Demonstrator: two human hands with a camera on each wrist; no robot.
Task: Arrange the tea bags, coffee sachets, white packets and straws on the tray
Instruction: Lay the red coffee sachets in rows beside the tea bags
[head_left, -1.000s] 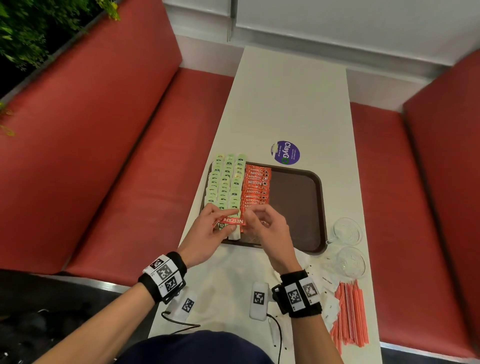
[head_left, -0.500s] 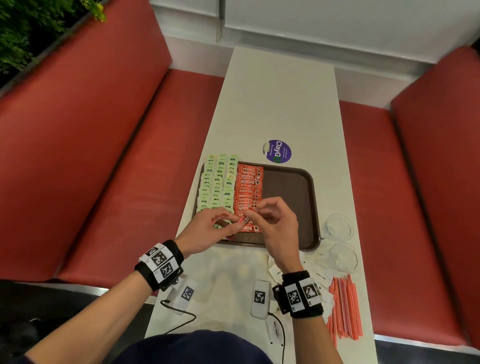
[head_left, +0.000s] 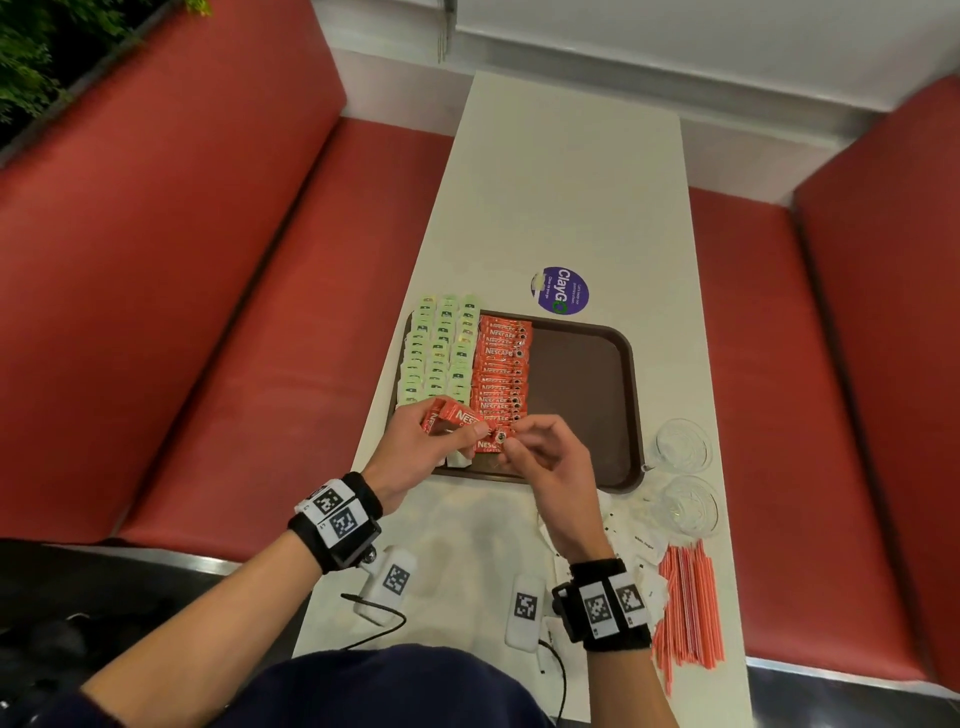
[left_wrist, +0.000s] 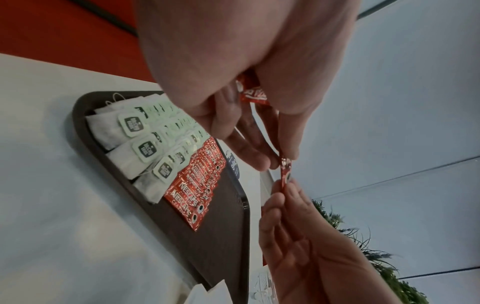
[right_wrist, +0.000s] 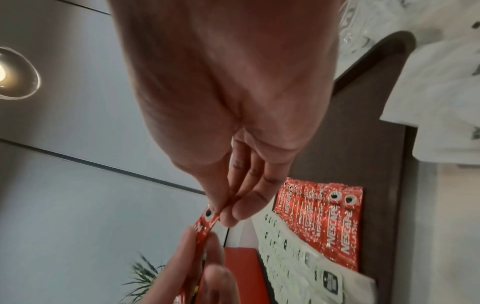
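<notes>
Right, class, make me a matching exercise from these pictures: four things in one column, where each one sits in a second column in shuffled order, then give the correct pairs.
Things
1. tea bags
2. straws
3. purple sticker
4. loose coffee sachet

Places
A. on the table just beyond the tray's far edge
B. pinched between the left hand and right hand
C. in rows on the tray's left side
D. on the table near the right wrist, off the tray

Pairs: 1-C, 2-D, 3-A, 4-B
</notes>
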